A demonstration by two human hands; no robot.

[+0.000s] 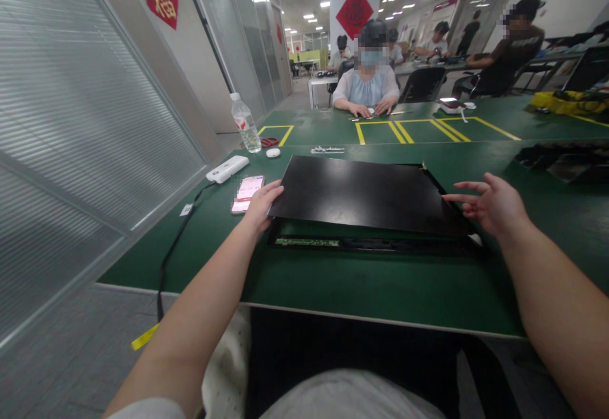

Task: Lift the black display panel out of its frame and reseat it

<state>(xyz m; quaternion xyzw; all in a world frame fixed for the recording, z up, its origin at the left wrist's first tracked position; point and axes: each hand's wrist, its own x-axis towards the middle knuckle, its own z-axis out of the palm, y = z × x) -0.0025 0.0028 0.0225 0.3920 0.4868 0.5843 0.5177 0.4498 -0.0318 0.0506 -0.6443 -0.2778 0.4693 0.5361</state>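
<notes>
1. Head view: a thin black panel (356, 193) lies above a black frame (409, 245) on the green table (380, 292), in front of the person. Its dark face is smooth, with a soft sheen from the ceiling lights.
2. The panel's near edge is raised clear of the frame, and the panel hides most of what lies below. A green circuit strip (307, 242) shows along the frame's near side, left of centre.
3. The left hand (261, 206) is closed on the panel's left edge. The right hand (495, 206) is partly open, fingers extended to the panel's right edge; whether they touch it, I cannot tell.
4. Left of the panel are a lit phone (248, 193), a white device (228, 169) with a black cord (171, 247), and a water bottle (246, 126).
5. Beyond the panel are a small white case (273, 152), a metal tool (327, 150) and yellow tape outlines (394, 132). Dark items (566, 162) lie far right.
6. Across the table sits a masked co-worker (366, 86), hands on the tabletop.
</notes>
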